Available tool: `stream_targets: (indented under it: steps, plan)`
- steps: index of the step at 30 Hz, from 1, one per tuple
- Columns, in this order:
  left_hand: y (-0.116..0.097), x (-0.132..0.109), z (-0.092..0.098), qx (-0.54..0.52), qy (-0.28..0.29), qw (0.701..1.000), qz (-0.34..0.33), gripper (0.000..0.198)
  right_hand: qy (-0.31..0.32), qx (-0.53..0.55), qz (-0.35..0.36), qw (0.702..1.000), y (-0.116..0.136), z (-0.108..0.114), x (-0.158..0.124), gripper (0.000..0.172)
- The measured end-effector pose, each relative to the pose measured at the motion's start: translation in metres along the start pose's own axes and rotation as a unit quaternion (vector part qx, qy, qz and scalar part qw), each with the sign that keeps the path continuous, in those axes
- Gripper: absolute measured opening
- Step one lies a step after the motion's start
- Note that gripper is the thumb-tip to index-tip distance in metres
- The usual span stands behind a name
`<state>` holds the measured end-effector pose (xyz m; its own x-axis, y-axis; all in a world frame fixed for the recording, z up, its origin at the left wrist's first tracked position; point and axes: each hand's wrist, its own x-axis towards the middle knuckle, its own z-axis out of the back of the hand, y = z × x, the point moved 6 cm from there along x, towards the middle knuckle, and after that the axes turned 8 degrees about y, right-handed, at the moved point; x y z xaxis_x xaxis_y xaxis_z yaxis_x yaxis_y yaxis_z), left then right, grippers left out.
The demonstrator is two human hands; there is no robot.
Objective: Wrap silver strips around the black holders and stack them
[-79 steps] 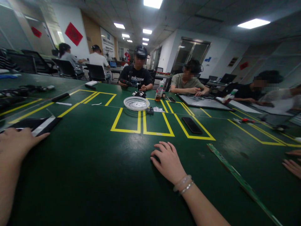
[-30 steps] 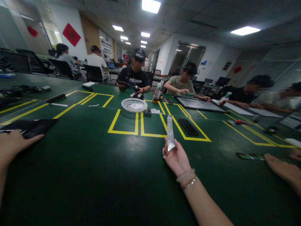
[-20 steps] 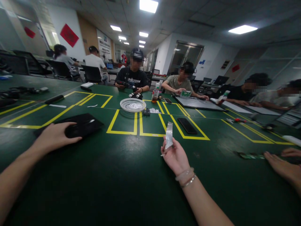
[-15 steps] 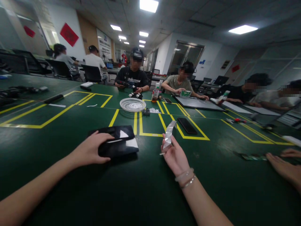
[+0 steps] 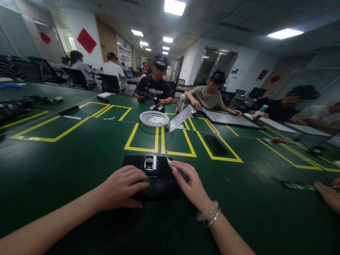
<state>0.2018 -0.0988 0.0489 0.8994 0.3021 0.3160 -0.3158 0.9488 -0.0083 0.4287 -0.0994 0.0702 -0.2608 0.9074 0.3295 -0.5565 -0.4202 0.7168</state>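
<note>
A glossy black flat device (image 5: 159, 187) lies on the green table in front of me, a small metal-framed square socket (image 5: 150, 163) showing near its far edge. My left hand (image 5: 124, 187) grips the device's left side, fingers over the top and thumb low at the near edge. At its far right corner, my right hand (image 5: 190, 182) is closed in a pinch on a thin white pointed stick (image 5: 170, 163), whose exact kind I cannot make out. Beyond and apart from both hands, a blurred silvery strip (image 5: 182, 118) appears to be in the air above the table.
A round white basket (image 5: 154, 119) stands ahead, with a bottle (image 5: 181, 103) behind it. To the right lies a black phone (image 5: 216, 144). Yellow tape (image 5: 180, 154) marks the table (image 5: 79, 166). Co-workers sit across and along the right, one person's hand (image 5: 328, 196) near a green board (image 5: 297, 185).
My right hand has let go of the silvery strip, which is now farther off, and has come left to the device. The device has turned and sits nearer, its socket now visible.
</note>
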Motion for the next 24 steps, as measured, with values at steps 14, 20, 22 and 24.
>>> stream_targets:
  steps: [14,20,22,24]
  plan:
    - [0.005,0.004,-0.016,0.000,0.092,0.995,0.033,0.048,0.169,-0.286,0.056,0.942,0.016,-0.030,-0.010,0.023]
    - [0.008,0.003,-0.014,-0.008,0.087,0.994,0.073,0.058,0.099,-0.342,0.027,0.934,0.013,-0.020,-0.007,0.013]
    - [0.013,0.003,-0.015,-0.010,0.089,0.991,0.101,0.073,0.096,-0.356,0.021,0.929,0.011,-0.020,-0.007,0.014]
    - [0.018,0.003,-0.017,-0.018,0.109,0.987,0.115,0.086,0.096,-0.364,0.019,0.926,0.010,-0.021,-0.007,0.014]
